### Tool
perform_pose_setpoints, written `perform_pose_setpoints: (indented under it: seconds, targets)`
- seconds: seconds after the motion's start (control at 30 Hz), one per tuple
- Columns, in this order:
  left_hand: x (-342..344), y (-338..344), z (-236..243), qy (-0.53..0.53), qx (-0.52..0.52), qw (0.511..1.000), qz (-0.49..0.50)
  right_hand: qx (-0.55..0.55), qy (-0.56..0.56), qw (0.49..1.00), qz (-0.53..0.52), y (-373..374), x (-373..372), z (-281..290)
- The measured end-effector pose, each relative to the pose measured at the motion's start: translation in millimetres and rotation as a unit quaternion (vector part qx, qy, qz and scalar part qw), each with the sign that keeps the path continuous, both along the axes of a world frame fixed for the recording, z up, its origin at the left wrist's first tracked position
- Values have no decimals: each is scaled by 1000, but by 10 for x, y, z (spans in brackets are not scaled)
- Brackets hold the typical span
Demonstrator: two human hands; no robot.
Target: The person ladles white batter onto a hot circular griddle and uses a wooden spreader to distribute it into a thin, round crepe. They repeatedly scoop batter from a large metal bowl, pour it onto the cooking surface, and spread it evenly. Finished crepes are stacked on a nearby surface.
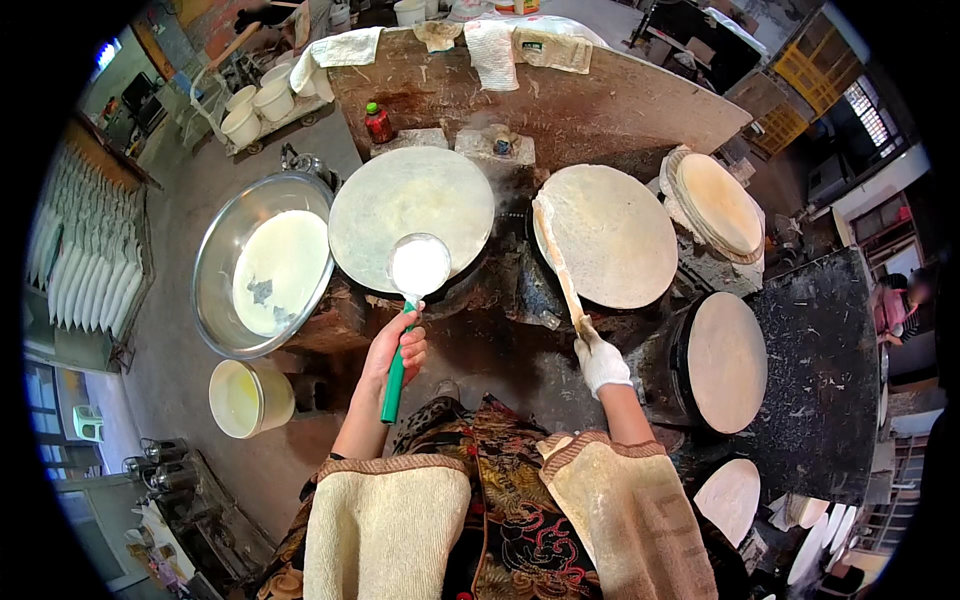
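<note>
My left hand is closed round the green handle of a ladle. White batter fills its bowl, which is over the near edge of a large round griddle. My right hand, in a white glove, is closed on a long, narrow wooden spreader crusted with pale batter. The spreader lies along the left edge of a second round griddle. To the left, a wide steel basin contains more white batter, with a grey patch showing in it.
Below the basin stands a cream bucket. A third griddle is at the right, near a stack of round flatbreads. Behind the griddles rises a board draped with cloths. A green-capped bottle sits before it. Another person is far right.
</note>
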State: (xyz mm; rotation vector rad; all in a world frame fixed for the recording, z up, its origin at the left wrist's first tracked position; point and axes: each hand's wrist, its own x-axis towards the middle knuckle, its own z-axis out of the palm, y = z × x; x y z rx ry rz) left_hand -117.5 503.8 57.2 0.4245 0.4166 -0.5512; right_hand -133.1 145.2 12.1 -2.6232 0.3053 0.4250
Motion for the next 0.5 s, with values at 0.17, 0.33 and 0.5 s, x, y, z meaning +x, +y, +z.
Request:
perform_pose_setpoints:
  seconds: [0.17,0.33,0.5]
  targets:
    - [-35,21,-34,31,10,999,14,279,45,949,-143,-153,-29,-183]
    - [-42,8,-49,28,4,999,15,368,51,899,-230,-406,116,-865]
    - [-38,29,-32,18,4,1000,21,363,69,891,-263,-72,334,-370]
